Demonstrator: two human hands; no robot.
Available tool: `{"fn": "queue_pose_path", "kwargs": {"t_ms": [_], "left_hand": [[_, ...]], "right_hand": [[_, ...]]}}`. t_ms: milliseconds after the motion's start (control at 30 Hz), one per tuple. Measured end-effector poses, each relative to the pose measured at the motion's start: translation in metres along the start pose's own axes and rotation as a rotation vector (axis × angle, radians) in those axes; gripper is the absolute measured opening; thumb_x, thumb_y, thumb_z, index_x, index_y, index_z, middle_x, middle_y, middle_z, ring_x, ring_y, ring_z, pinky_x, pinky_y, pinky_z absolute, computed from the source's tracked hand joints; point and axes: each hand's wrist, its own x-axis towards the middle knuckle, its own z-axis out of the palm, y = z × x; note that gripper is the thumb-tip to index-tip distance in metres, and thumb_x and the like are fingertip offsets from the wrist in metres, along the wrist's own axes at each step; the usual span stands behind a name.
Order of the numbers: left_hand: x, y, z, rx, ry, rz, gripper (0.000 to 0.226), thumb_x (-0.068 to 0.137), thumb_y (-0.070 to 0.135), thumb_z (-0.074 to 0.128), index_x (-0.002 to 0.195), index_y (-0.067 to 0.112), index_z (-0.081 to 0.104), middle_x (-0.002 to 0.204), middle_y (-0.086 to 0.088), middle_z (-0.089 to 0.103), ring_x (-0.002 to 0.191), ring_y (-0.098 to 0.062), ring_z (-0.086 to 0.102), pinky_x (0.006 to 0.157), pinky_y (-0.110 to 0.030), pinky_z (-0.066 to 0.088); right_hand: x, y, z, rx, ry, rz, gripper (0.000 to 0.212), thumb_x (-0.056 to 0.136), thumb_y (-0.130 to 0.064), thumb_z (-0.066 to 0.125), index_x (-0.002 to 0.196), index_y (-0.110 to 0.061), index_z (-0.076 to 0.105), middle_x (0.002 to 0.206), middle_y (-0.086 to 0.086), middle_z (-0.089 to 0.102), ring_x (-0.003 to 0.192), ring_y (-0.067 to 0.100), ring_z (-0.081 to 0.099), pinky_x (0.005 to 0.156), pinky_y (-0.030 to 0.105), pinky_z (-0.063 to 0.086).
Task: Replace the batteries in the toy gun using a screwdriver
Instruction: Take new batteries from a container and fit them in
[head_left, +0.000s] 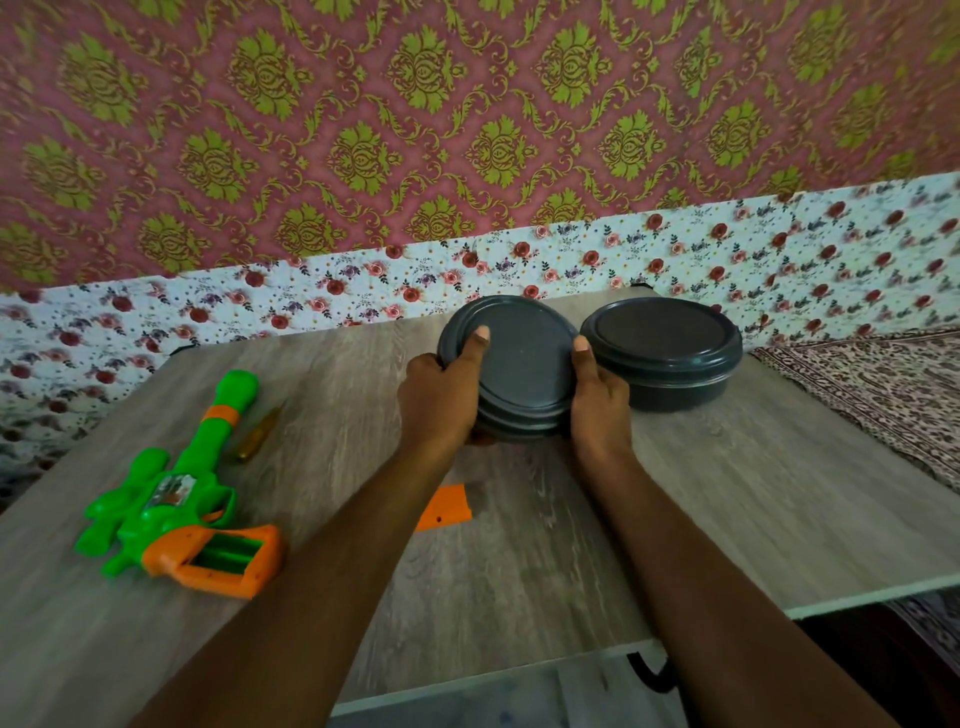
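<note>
A green and orange toy gun (171, 493) lies on the left of the wooden table (727, 519), its orange grip showing an uncovered battery bay. A yellowish screwdriver (257, 435) lies just right of the barrel. The orange battery cover (447, 506) rests flat near the table's middle, partly hidden by my left forearm. My left hand (439, 400) and my right hand (597, 400) grip opposite sides of a dark grey round lidded container (511, 371), tilted toward me and lifted off the table. No batteries are visible.
A second dark grey round lidded container (662, 353) stands at the back right, touching the one I hold. A floral wall runs close behind the table. Patterned cloth (878, 395) lies off the right edge. The table's front edge is near my elbows.
</note>
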Motion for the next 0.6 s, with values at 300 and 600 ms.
{"fn": "queue_pose_path", "kwargs": {"t_ms": [300, 600], "left_hand": [[0.033, -0.001, -0.009, -0.236, -0.049, -0.242, 0.052, 0.088, 0.032, 0.066, 0.133, 0.012, 0.051, 0.123, -0.020, 0.061, 0.098, -0.043, 0.066, 0.057, -0.058, 0.060], [0.036, -0.005, -0.013, -0.283, -0.087, -0.259, 0.023, 0.088, 0.012, 0.058, 0.110, 0.008, 0.059, 0.118, -0.023, 0.061, 0.101, -0.043, 0.064, 0.064, -0.058, 0.061]], "right_hand": [[-0.004, 0.007, 0.007, 0.000, -0.249, -0.040, 0.042, 0.099, -0.049, 0.060, 0.127, -0.020, 0.068, 0.123, -0.001, 0.073, 0.116, 0.014, 0.068, 0.107, 0.044, 0.053], [0.002, 0.013, 0.004, -0.419, -0.231, -0.189, 0.027, 0.101, -0.037, 0.062, 0.092, -0.013, 0.073, 0.082, 0.001, 0.072, 0.071, 0.009, 0.063, 0.063, 0.024, 0.045]]}}
